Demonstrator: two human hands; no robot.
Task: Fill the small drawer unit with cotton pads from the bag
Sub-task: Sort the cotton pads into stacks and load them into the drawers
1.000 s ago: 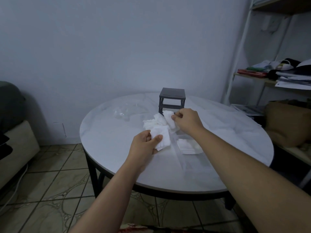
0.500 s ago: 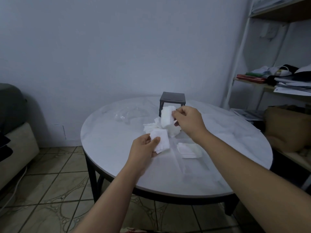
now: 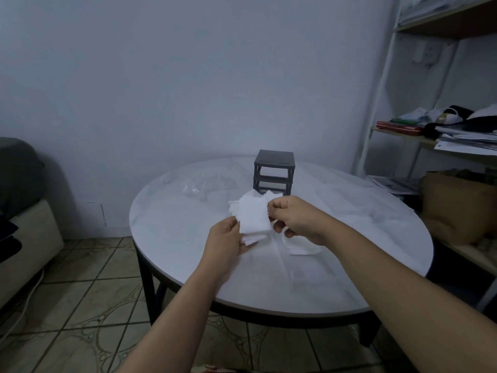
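**Pads gathered into one stack over the worktop**

Both hands have come together since a moment ago: the pad my right hand [image 3: 297, 220] was lifting now lies against the ones in my left hand [image 3: 224, 242]. Nearest me, my left hand pinches the lower edge of the cotton pads [image 3: 254, 219], thumb on top, while my right hand's fingertips nip the stack's right edge, I judge to square it before loading. Just beyond and under my right wrist, the clear bag [image 3: 301, 247] lies flat on the worktop [image 3: 174, 238] with more pads inside. Loose pads lie behind the stack. Farther back stands the dark drawer unit [image 3: 274, 172], frame open towards me, crumpled clear plastic [image 3: 204, 187] to its left.
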